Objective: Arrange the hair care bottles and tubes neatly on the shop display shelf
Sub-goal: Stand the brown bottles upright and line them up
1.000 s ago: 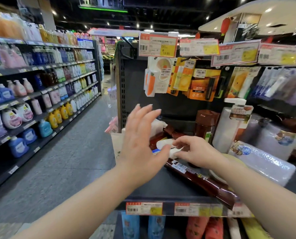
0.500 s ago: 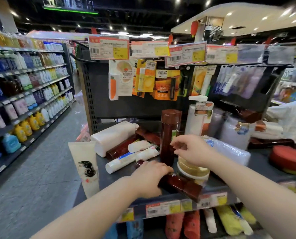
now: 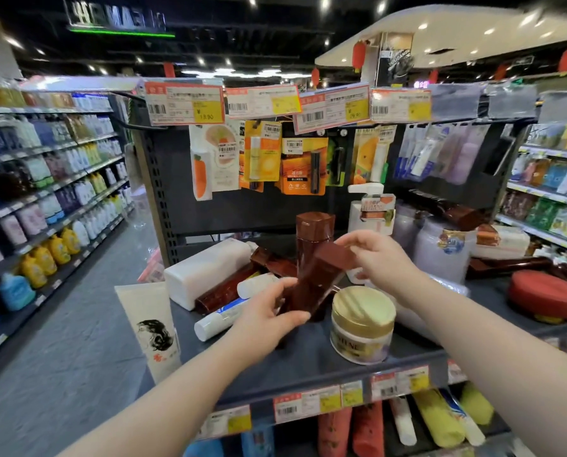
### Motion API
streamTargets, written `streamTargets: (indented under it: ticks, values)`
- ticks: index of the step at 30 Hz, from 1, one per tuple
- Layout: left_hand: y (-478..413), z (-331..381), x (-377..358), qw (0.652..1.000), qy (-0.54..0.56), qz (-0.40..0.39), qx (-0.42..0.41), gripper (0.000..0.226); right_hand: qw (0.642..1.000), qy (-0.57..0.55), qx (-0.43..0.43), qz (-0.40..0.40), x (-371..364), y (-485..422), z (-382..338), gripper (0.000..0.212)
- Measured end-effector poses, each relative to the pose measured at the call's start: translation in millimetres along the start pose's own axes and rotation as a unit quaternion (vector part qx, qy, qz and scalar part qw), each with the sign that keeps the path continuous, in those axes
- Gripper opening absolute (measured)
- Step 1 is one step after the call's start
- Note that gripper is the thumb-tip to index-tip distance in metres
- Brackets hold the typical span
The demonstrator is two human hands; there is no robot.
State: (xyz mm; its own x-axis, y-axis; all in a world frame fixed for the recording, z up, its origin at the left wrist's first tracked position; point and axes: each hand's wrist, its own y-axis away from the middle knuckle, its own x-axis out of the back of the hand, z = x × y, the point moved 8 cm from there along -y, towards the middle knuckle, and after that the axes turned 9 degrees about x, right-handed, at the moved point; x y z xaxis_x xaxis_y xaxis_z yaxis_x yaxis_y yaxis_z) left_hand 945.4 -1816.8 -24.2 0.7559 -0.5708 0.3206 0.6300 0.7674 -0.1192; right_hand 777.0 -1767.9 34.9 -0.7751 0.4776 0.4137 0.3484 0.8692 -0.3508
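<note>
While both hands held a tall, glossy brown plastic bottle [image 3: 312,285] tilted above the dark grey display shelf [image 3: 308,361], most of the arranging was plainly undone. The left hand [image 3: 269,319] had its fingers [image 3: 283,286] wrapped round the bottle's lower body, and the right hand [image 3: 379,262] pinched the square brown cap end between thumb and fingers, so neither hand was free. The bottle leaned up to the right, lifted clear of the shelf as far as the view allowed; its base was hidden behind the left hand.

Only a few items stood properly. A matching brown bottle with a faceted cap [image 3: 313,234] stood upright just behind the held one, a white pump dispenser [image 3: 368,212] stood further back, and a squat jar with a gold lid [image 3: 361,324] sat upright near the front edge. The rest lay in disorder: a large white rectangular bottle [image 3: 206,275] on its side at the left, brown tubes [image 3: 224,290] sprawled beside it, a white tube with a blue label [image 3: 219,319] lying across the front, and a cream tube printed with a black hair motif [image 3: 157,328] hanging off the shelf's left corner. More brown tubes and a round red tin [image 3: 546,296] cluttered the right.

Judging from this, the job was at an early stage: the held bottle needed standing beside its twin, and the fallen tubes still wanted righting and grouping.
</note>
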Motion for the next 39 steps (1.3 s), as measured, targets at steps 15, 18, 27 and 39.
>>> streamTargets:
  ticks: [15,18,27,39]
  values:
    - [-3,-20,-16,0.987,0.116,-0.063,0.092,0.045,0.982,0.077,0.060,-0.161,-53,22,1,0.065]
    - [-2,-18,-19,0.993,0.066,-0.048,0.080,0.059,0.984,0.084,0.063,-0.147,-53,21,1,0.063]
    - [-4,-19,-18,0.998,-0.038,0.013,0.046,0.069,0.978,0.105,0.054,-0.172,-46,25,1,0.063]
    - [-7,-34,-21,0.995,-0.023,0.017,0.101,0.069,0.871,0.395,0.023,-0.292,-19,40,47,0.092]
